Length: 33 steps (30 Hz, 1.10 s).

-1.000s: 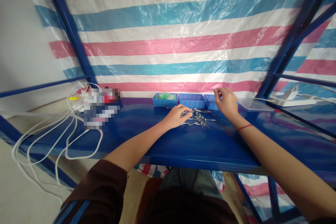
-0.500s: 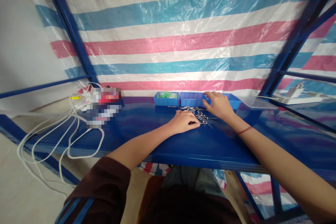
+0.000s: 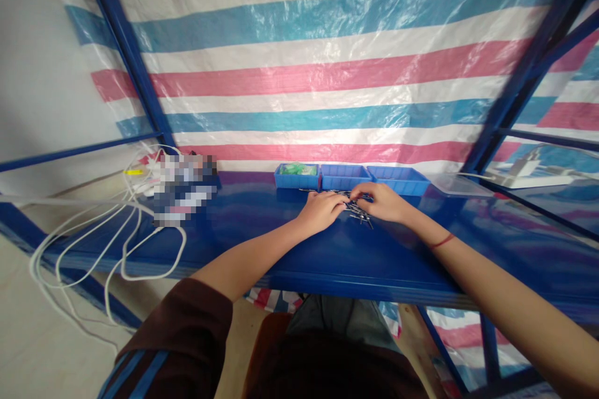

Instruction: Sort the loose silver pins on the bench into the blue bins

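A loose pile of thin metal pins (image 3: 361, 214), some with thicker dark or shiny ends, lies on the blue table (image 3: 290, 255). My left hand (image 3: 322, 211) rests at the pile's left side, its fingers bent and held together; whatever lies under them is hidden. From the right, my right hand (image 3: 384, 202) reaches down into the pile with index finger and thumb curled in a pinch over the pins. The two hands' fingertips are close together, and the fingers cover part of the pile.
Behind the pile stand a blue bin with green-and-white contents (image 3: 297, 177), a middle blue bin (image 3: 345, 176) and a right blue bin (image 3: 397, 181). A clear plastic lid (image 3: 461, 184) lies farther right. White cables (image 3: 180, 255) loop over the left side. Blue posts frame the table.
My right hand has come down and left from in front of the bins to the pile, its fingers closing into a pinch. My left hand has shifted slightly, its thumb no longer sticking out.
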Available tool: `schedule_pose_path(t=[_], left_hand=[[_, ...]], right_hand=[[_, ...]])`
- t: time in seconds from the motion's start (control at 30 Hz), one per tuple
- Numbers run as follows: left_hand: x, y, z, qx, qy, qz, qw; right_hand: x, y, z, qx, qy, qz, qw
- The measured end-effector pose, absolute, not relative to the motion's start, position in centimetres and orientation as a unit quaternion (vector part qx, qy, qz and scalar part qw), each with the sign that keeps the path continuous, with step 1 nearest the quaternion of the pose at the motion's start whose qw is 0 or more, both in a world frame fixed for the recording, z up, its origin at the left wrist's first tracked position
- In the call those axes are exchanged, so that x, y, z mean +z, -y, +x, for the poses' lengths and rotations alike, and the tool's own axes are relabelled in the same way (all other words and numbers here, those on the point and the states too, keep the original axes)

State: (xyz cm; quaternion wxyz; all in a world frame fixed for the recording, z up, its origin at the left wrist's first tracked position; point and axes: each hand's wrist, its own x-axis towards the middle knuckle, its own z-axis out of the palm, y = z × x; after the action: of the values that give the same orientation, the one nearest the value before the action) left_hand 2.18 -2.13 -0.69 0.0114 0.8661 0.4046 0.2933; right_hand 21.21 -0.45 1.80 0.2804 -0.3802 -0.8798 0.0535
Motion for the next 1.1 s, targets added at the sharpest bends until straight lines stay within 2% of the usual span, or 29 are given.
schedule_pose_path(t=[0.2,0.37,0.57,0.7,0.87,1.1], left_hand=[[-0.3,1.3,1.8,0.418,-0.376,0.816,0.136],[-0.4,1.2,1.9,0.461,-0.365,0.785,0.195],[-0.6,1.0,2.0,0.473,-0.371,0.770,0.213],[-0.7,0.7,1.8,0.483,-0.374,0.763,0.213],[-0.3,0.6,1.5,0.491,-0.376,0.758,0.205],[0.0,0.8,1.6,0.527,-0.352,0.743,0.215]], right_hand=[[0.9,0.8,20.0,0.148,0.861,-0.364,0.323],[0.6,0.3,19.9,0.180,0.832,-0.362,0.380],[0.9,0.9,19.7,0.173,0.835,-0.356,0.382],[0.9,0.8,19.6,0.182,0.810,-0.374,0.413],[0.9,0.2,19.7,0.246,0.774,-0.370,0.451],[0.8,0.7,19.3,0.348,0.757,-0.361,0.418]])
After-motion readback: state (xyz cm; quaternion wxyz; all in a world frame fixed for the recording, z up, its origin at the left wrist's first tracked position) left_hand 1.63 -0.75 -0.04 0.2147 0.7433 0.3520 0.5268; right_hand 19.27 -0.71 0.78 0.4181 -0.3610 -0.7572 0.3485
